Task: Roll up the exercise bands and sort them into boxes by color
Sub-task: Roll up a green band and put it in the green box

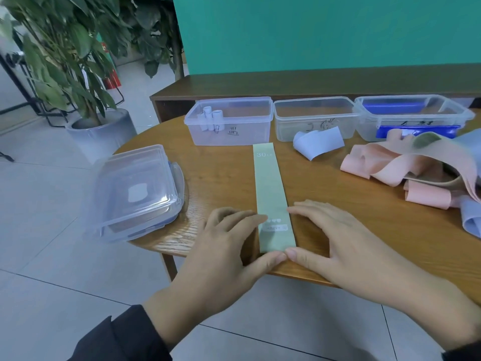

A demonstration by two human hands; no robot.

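Green band (272,194): we are keeping it flat and straight on the wooden table (351,220), near end at the table's edge.
Left hand (223,246): fingers spread, thumb touching the near end.
Right hand (335,241): likewise spread, thumb alongside.
Rolling: we are aiming for a tight, even first turn.
Boxes (313,118): waiting beyond.

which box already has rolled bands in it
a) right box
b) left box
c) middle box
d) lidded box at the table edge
b: the left box holds a few pale rolled bands in its left corner, while the middle box looks empty and the right box shows only blue items that are not clearly rolls.
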